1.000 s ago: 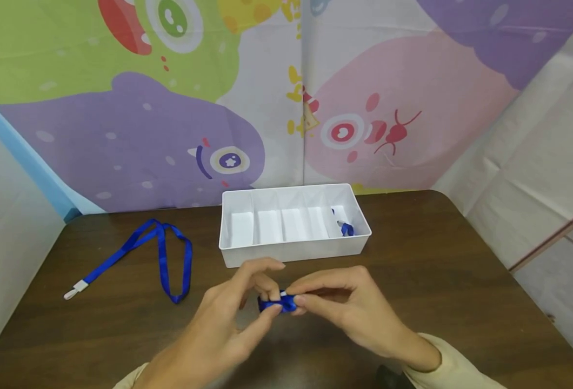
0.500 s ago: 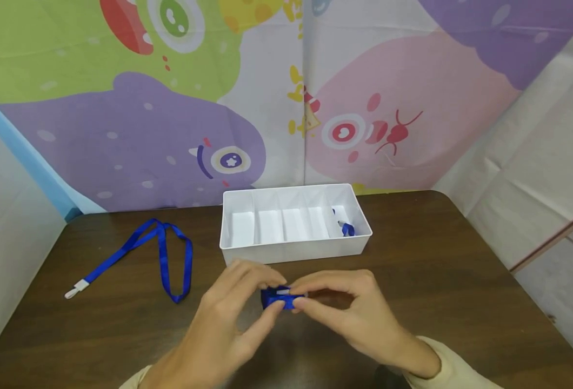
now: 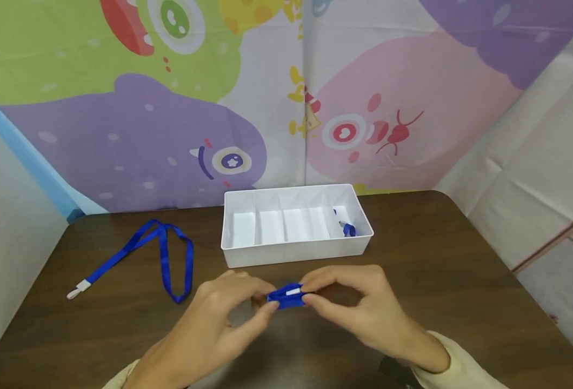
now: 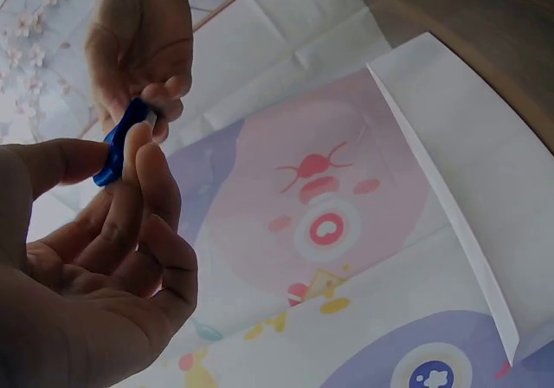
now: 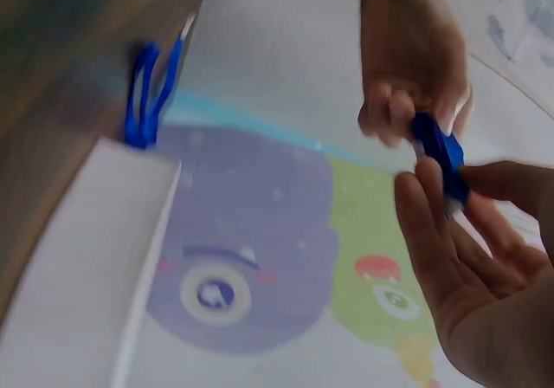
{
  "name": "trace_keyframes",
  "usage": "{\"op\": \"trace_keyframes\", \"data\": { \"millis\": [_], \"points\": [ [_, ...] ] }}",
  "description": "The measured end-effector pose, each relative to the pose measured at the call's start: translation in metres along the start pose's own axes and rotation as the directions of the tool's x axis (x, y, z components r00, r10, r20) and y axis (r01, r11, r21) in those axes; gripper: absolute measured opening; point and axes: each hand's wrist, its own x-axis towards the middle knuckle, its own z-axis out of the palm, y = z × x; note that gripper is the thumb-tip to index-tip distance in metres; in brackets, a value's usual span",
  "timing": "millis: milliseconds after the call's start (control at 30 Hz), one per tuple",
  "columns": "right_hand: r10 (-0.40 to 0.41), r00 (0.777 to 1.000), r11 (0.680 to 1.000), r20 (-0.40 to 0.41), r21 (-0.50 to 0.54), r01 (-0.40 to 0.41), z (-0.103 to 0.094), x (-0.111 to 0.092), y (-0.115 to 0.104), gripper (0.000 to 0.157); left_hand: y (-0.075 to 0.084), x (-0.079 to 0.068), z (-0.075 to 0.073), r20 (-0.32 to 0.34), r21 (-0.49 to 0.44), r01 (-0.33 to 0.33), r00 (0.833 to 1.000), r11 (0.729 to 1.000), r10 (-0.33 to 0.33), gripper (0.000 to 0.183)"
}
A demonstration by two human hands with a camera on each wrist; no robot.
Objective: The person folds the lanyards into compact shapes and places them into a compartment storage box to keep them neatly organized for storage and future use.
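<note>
A rolled-up blue lanyard (image 3: pixel 288 300) with a white clip piece (image 3: pixel 293 292) in its coil is held between both hands, close in front of the box. My left hand (image 3: pixel 213 319) pinches its left end between thumb and fingers. At the right end, the thumb and forefinger of my right hand (image 3: pixel 364 313) pinch it. In the left wrist view the blue roll (image 4: pixel 112 158) shows as a narrow band between the fingertips. The right wrist view has the roll (image 5: pixel 443 154) with a bit of white at its lower end.
A white box (image 3: pixel 296 254) with several compartments stands at the back of the brown table (image 3: pixel 437 259). Its rightmost compartment holds a blue rolled lanyard (image 3: pixel 348 229). Another blue lanyard (image 3: pixel 162 254) with a white clip lies loose at the left. A cartoon-printed cloth (image 3: pixel 179 124) hangs behind.
The roll has shifted slightly right and turned into a flatter, longer shape. My left fingers have changed from raised and spread to gripping its left end. The box and loose lanyard stay put.
</note>
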Motion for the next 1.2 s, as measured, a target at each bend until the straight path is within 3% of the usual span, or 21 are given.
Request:
{"op": "trace_keyframes", "data": {
  "millis": [133, 267, 333, 500, 567, 633, 733, 833, 1000, 1100, 1200],
  "points": [
    [-0.102, 0.989, 0.976, 0.107, -0.182, 0.12, -0.005, 0.001, 0.004, 0.022, -0.005, 0.0, 0.002, 0.008, 0.037, -0.038, 0.999, 0.999, 0.038, 0.007],
    [-0.116, 0.976, 0.951, 0.186, -0.262, 0.163, -0.009, 0.0, 0.006, 0.008, -0.011, -0.003, 0.006, 0.026, 0.059, -0.075, 0.997, 0.995, 0.073, 0.005],
    [-0.124, 0.971, 0.941, 0.205, -0.288, 0.181, -0.012, 0.0, 0.007, 0.003, -0.014, -0.005, 0.01, 0.036, 0.054, -0.06, 0.998, 0.997, 0.059, 0.004],
    [-0.137, 0.968, 0.905, 0.21, -0.37, 0.209, -0.023, 0.006, 0.016, 0.007, -0.025, -0.008, 0.022, 0.033, 0.015, 0.0, 0.999, 1.0, -0.001, 0.014],
    [-0.127, 0.973, 0.885, 0.192, -0.422, 0.198, -0.03, 0.009, 0.021, 0.012, -0.031, -0.009, 0.025, 0.038, 0.049, -0.001, 0.999, 0.999, 0.0, 0.019],
    [-0.111, 0.981, 0.861, 0.159, -0.477, 0.175, -0.039, 0.013, 0.029, 0.014, -0.037, -0.009, 0.025, 0.046, 0.145, -0.017, 0.999, 0.989, 0.01, 0.022],
    [-0.075, 0.992, 0.826, 0.102, -0.55, 0.119, -0.052, 0.018, 0.043, 0.006, -0.049, -0.008, 0.024, 0.069, 0.302, -0.038, 0.997, 0.953, 0.018, 0.023],
    [-0.029, 0.997, 0.797, 0.069, -0.601, 0.065, -0.059, 0.025, 0.06, 0.013, -0.063, -0.009, 0.022, 0.099, 0.439, -0.039, 0.995, 0.898, -0.005, 0.031],
    [0.06, 0.994, 0.75, 0.088, -0.661, 0.013, -0.055, 0.039, 0.091, 0.011, -0.084, -0.016, 0.021, 0.166, 0.583, -0.01, 0.98, 0.812, -0.107, 0.051],
    [0.095, 0.989, 0.692, 0.111, -0.722, 0.014, -0.048, 0.048, 0.109, 0.007, -0.093, -0.022, 0.022, 0.199, 0.632, 0.008, 0.965, 0.775, -0.172, 0.062],
    [0.105, 0.984, 0.619, 0.142, -0.784, 0.047, -0.041, 0.059, 0.124, 0.008, -0.098, -0.028, 0.023, 0.219, 0.639, 0.018, 0.954, 0.769, -0.204, 0.068]
  ]
}}
